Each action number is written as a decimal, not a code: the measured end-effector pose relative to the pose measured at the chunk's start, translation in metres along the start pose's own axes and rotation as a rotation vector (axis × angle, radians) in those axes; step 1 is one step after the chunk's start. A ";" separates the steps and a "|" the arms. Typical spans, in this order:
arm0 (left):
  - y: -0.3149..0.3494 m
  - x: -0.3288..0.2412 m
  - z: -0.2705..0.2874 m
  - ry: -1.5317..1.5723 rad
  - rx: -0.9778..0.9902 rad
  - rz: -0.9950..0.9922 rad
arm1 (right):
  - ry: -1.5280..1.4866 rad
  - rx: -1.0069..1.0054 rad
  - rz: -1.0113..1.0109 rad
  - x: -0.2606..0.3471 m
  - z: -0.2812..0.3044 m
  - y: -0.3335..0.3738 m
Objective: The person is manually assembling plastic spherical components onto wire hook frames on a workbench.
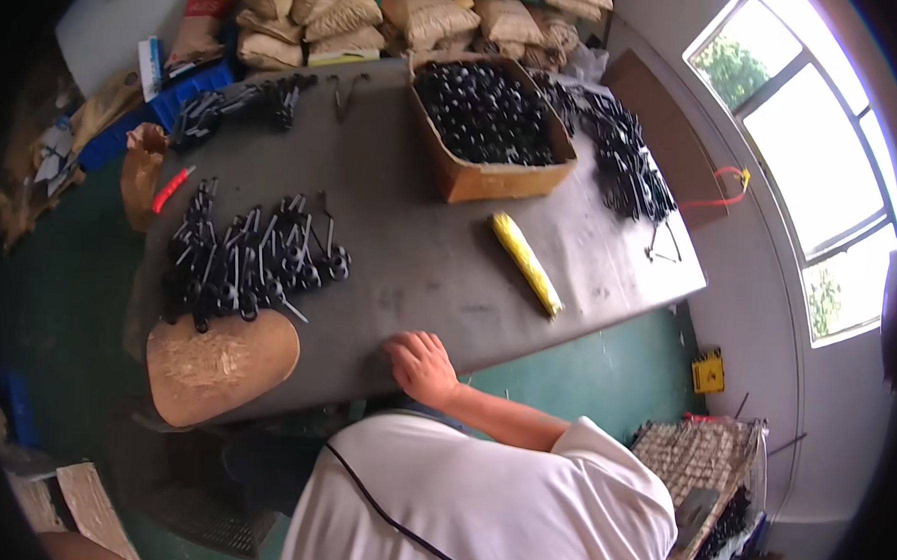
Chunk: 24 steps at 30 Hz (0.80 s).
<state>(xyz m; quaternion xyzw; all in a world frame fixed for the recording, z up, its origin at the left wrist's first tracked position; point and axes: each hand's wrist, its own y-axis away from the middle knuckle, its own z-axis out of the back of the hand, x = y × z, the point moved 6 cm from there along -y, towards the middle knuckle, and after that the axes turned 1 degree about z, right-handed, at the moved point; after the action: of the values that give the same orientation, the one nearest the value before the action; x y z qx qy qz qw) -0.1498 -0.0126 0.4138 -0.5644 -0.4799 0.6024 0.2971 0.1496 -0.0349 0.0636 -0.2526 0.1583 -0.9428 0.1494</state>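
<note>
Right hand (422, 369) on counter (369, 267) at near edge, fingers bent, palm hidden; can't tell if grip is open or closed. Left hand out of frame. Left of the right hand, black-and-silver rod parts (254, 257): dark rounded ends, slim pale shafts, loose rows, meeting tan rounded board (225, 365) at near-left corner. Bare counter between parts and yellow bundle (526, 263). Beyond, open carton (493, 182) full of black pieces. Parts overlap, hard to count; far-right dark heap (629, 158) tangled, partly behind carton.
</note>
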 end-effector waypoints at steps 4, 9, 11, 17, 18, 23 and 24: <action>0.004 0.025 -0.055 0.096 -0.015 0.208 | -0.043 -0.029 -0.001 -0.010 0.000 0.004; -0.011 0.047 -0.116 0.207 0.055 0.410 | -0.232 -0.153 -0.042 -0.022 0.013 0.011; -0.021 0.058 -0.136 0.229 0.106 0.493 | -0.342 -0.222 0.006 -0.027 0.039 0.005; 0.140 0.139 -0.246 0.229 0.684 0.706 | 0.171 -0.758 -0.173 -0.158 0.193 -0.010; 0.183 0.139 -0.260 0.039 0.826 0.651 | 0.212 -0.802 -0.293 -0.207 0.207 -0.008; 0.328 0.164 -0.283 -0.273 1.264 0.114 | 0.628 -0.728 -0.604 -0.404 0.293 0.021; 0.349 0.172 -0.284 -0.289 1.342 0.213 | 0.674 -0.664 -0.665 -0.426 0.306 0.023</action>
<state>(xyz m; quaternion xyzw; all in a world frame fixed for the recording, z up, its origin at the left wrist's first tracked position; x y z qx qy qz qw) 0.1560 0.0845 0.0551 -0.2168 0.0194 0.8638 0.4544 0.6675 0.0300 0.1240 -0.0081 0.3966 -0.8673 -0.3008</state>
